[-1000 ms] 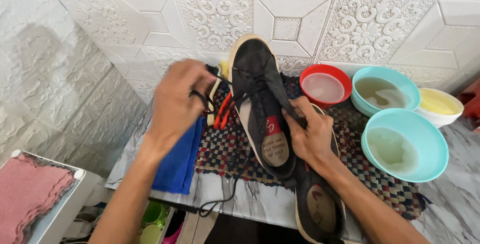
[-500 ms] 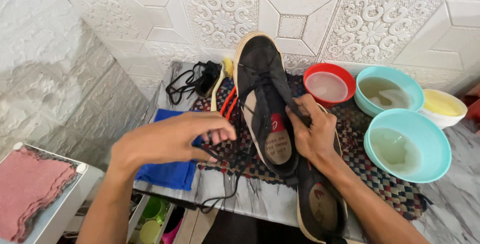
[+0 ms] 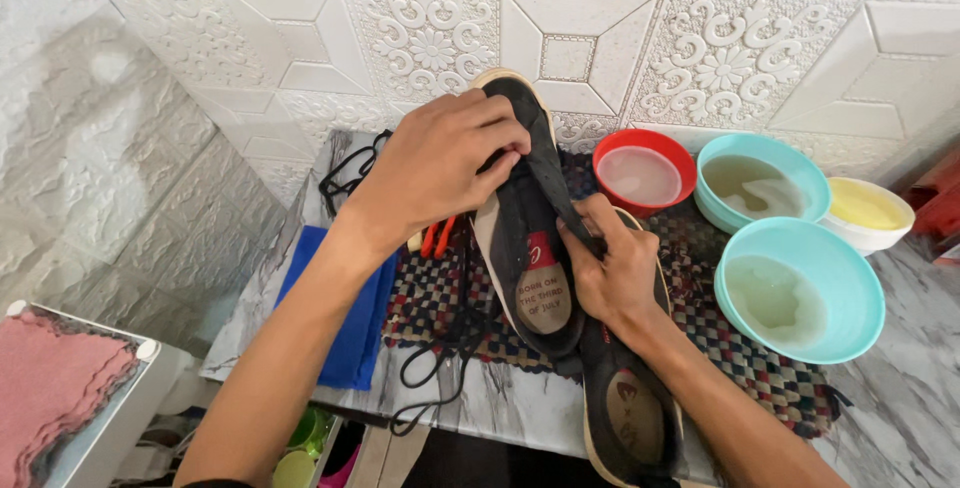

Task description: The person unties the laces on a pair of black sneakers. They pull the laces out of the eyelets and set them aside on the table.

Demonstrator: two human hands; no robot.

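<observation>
left hand [image 3: 440, 163] moved onto shoe [image 3: 530, 238] | bowls [image 3: 790, 303] hold liquid

lower shoe [image 3: 630, 418] heel cut off at btm edge | pink cloth [image 3: 50, 388] cut left | lace [image 3: 450, 338] end prob. hidden

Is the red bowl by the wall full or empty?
Not empty: the red bowl holds pale, cloudy liquid nearly up to its rim, with only a narrow band of red inner wall above it. What the liquid is, I cannot tell.

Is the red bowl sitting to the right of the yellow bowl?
No, the red bowl sits left of both turquoise bowls, while the yellow bowl is farthest right.
</observation>
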